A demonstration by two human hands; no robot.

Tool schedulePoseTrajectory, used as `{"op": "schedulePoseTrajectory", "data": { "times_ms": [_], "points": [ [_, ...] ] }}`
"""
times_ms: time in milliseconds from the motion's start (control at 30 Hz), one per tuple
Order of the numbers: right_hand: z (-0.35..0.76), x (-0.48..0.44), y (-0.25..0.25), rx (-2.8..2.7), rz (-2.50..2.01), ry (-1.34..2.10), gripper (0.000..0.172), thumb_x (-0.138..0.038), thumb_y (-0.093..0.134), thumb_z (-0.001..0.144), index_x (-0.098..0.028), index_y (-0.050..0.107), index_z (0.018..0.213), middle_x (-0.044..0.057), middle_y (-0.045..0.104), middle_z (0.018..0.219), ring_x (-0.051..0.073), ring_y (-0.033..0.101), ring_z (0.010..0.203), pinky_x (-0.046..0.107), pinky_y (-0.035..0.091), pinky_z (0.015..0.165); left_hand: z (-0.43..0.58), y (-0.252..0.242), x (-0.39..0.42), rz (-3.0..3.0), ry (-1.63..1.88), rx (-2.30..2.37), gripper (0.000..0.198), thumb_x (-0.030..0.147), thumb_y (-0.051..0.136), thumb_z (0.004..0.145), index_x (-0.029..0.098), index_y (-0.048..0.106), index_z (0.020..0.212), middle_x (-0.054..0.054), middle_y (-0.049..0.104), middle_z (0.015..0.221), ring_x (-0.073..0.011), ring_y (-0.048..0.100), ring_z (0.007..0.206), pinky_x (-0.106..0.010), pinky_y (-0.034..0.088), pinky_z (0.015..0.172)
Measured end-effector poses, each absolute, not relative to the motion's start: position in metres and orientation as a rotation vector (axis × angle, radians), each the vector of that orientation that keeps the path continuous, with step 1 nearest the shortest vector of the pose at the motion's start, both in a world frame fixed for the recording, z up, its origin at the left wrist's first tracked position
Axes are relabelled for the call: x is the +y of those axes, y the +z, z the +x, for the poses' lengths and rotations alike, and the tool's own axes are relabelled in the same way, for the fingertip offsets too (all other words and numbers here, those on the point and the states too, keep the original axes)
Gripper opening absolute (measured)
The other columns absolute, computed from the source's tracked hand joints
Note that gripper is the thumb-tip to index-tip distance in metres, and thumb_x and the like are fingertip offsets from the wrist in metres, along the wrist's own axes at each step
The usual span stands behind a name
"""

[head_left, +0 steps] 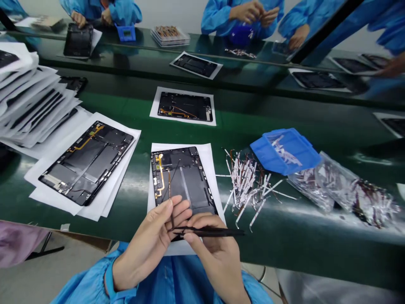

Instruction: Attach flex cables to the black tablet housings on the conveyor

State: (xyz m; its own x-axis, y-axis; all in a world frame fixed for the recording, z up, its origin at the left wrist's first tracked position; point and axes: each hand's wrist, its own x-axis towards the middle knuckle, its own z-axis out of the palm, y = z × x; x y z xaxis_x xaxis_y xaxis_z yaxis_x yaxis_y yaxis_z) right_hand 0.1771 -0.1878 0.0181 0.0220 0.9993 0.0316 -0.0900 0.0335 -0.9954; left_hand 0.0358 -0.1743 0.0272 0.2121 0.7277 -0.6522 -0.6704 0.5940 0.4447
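My left hand (148,240) pinches a thin brown flexible strip (169,190) between thumb and fingers, just above the lower edge of a black tablet back housing (183,179). My right hand (215,253) is shut on black fine-tipped tweezers (215,232), whose tips reach left to the strip's lower end beside my left fingers. The housing lies on a white paper sheet (205,162) and has a gold-coloured flex cable (160,177) along its left side. My hands hide its bottom edge.
A loose pile of white-backed strips (245,185) lies to the right, beside a tilted blue tray (284,151) and a plastic bag of strips (341,190). Another housing on paper (87,162) and a stack of papers and housings (31,95) are on the left. Blue-sleeved co-workers sit across the green bench (120,105).
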Motion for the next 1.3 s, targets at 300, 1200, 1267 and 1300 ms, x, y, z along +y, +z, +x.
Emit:
{"op": "schedulePoseTrajectory", "data": {
  "times_ms": [300,1200,1267,1300],
  "points": [
    [0.18,-0.191,0.018,-1.09,-1.263,1.273,0.009,-0.022,0.078,0.078,-0.023,0.07,0.082,-0.001,0.071,0.076,0.017,0.071,0.068,0.028,0.062,0.065,0.033,0.024,-0.182,0.112,0.964,0.821,0.026,0.039,0.074,0.088,0.022,0.074,0.107,-0.003,0.076,0.111,-0.0163,0.072,0.103,-0.022,0.058,0.088],
    [0.173,-0.203,-0.012,-0.761,-1.123,1.284,0.012,-0.018,0.079,0.079,-0.025,0.07,0.084,-0.002,0.077,0.078,0.012,0.074,0.073,0.018,0.059,0.07,-0.002,-0.013,-0.202,2.118,1.243,1.043,0.034,0.001,0.064,0.089,0.013,0.063,0.12,-0.008,0.077,0.101,-0.0167,0.075,0.087,-0.026,0.061,0.074],
    [0.173,-0.203,-0.012,-0.752,-1.115,1.302,0.012,-0.018,0.078,0.08,-0.026,0.07,0.086,-0.002,0.078,0.08,0.013,0.075,0.074,0.02,0.06,0.07,-0.002,-0.013,-0.199,2.118,1.235,0.999,0.035,0.0,0.064,0.089,0.013,0.062,0.122,-0.008,0.077,0.103,-0.0173,0.075,0.09,-0.027,0.062,0.076],
    [0.172,-0.203,-0.012,-0.752,-1.114,1.311,0.012,-0.018,0.078,0.081,-0.026,0.069,0.087,-0.001,0.078,0.081,0.014,0.075,0.075,0.02,0.06,0.071,-0.001,-0.013,-0.197,2.117,1.232,0.987,0.036,-0.001,0.064,0.089,0.013,0.062,0.122,-0.008,0.077,0.103,-0.0175,0.075,0.091,-0.027,0.062,0.077]
  ]
}}
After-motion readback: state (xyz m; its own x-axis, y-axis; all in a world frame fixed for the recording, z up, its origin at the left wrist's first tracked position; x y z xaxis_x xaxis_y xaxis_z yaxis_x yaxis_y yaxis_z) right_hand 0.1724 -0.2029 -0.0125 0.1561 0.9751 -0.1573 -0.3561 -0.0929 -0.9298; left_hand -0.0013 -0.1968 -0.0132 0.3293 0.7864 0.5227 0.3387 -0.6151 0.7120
